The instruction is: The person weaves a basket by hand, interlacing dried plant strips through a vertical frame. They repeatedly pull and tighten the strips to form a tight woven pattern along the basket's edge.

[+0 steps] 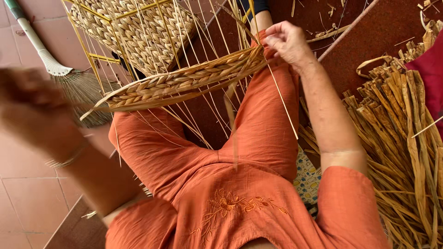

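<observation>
The woven basket (184,78) is propped across the lap for weaving. Its braided rim is pinched by the right hand (287,42); the blurred left hand (32,108), raised beside it, cannot be read.

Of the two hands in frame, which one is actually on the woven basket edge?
The right hand: its fingers pinch the braided rim at its right end. The left hand is blurred, raised apart from the weave.

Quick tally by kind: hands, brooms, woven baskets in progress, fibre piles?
Hands: 2, left hand blurred, right hand at the basket rim
Brooms: 1, broom
Woven baskets: 1, basket
Dried fibre piles: 1, fibre pile
Total: 5
</observation>
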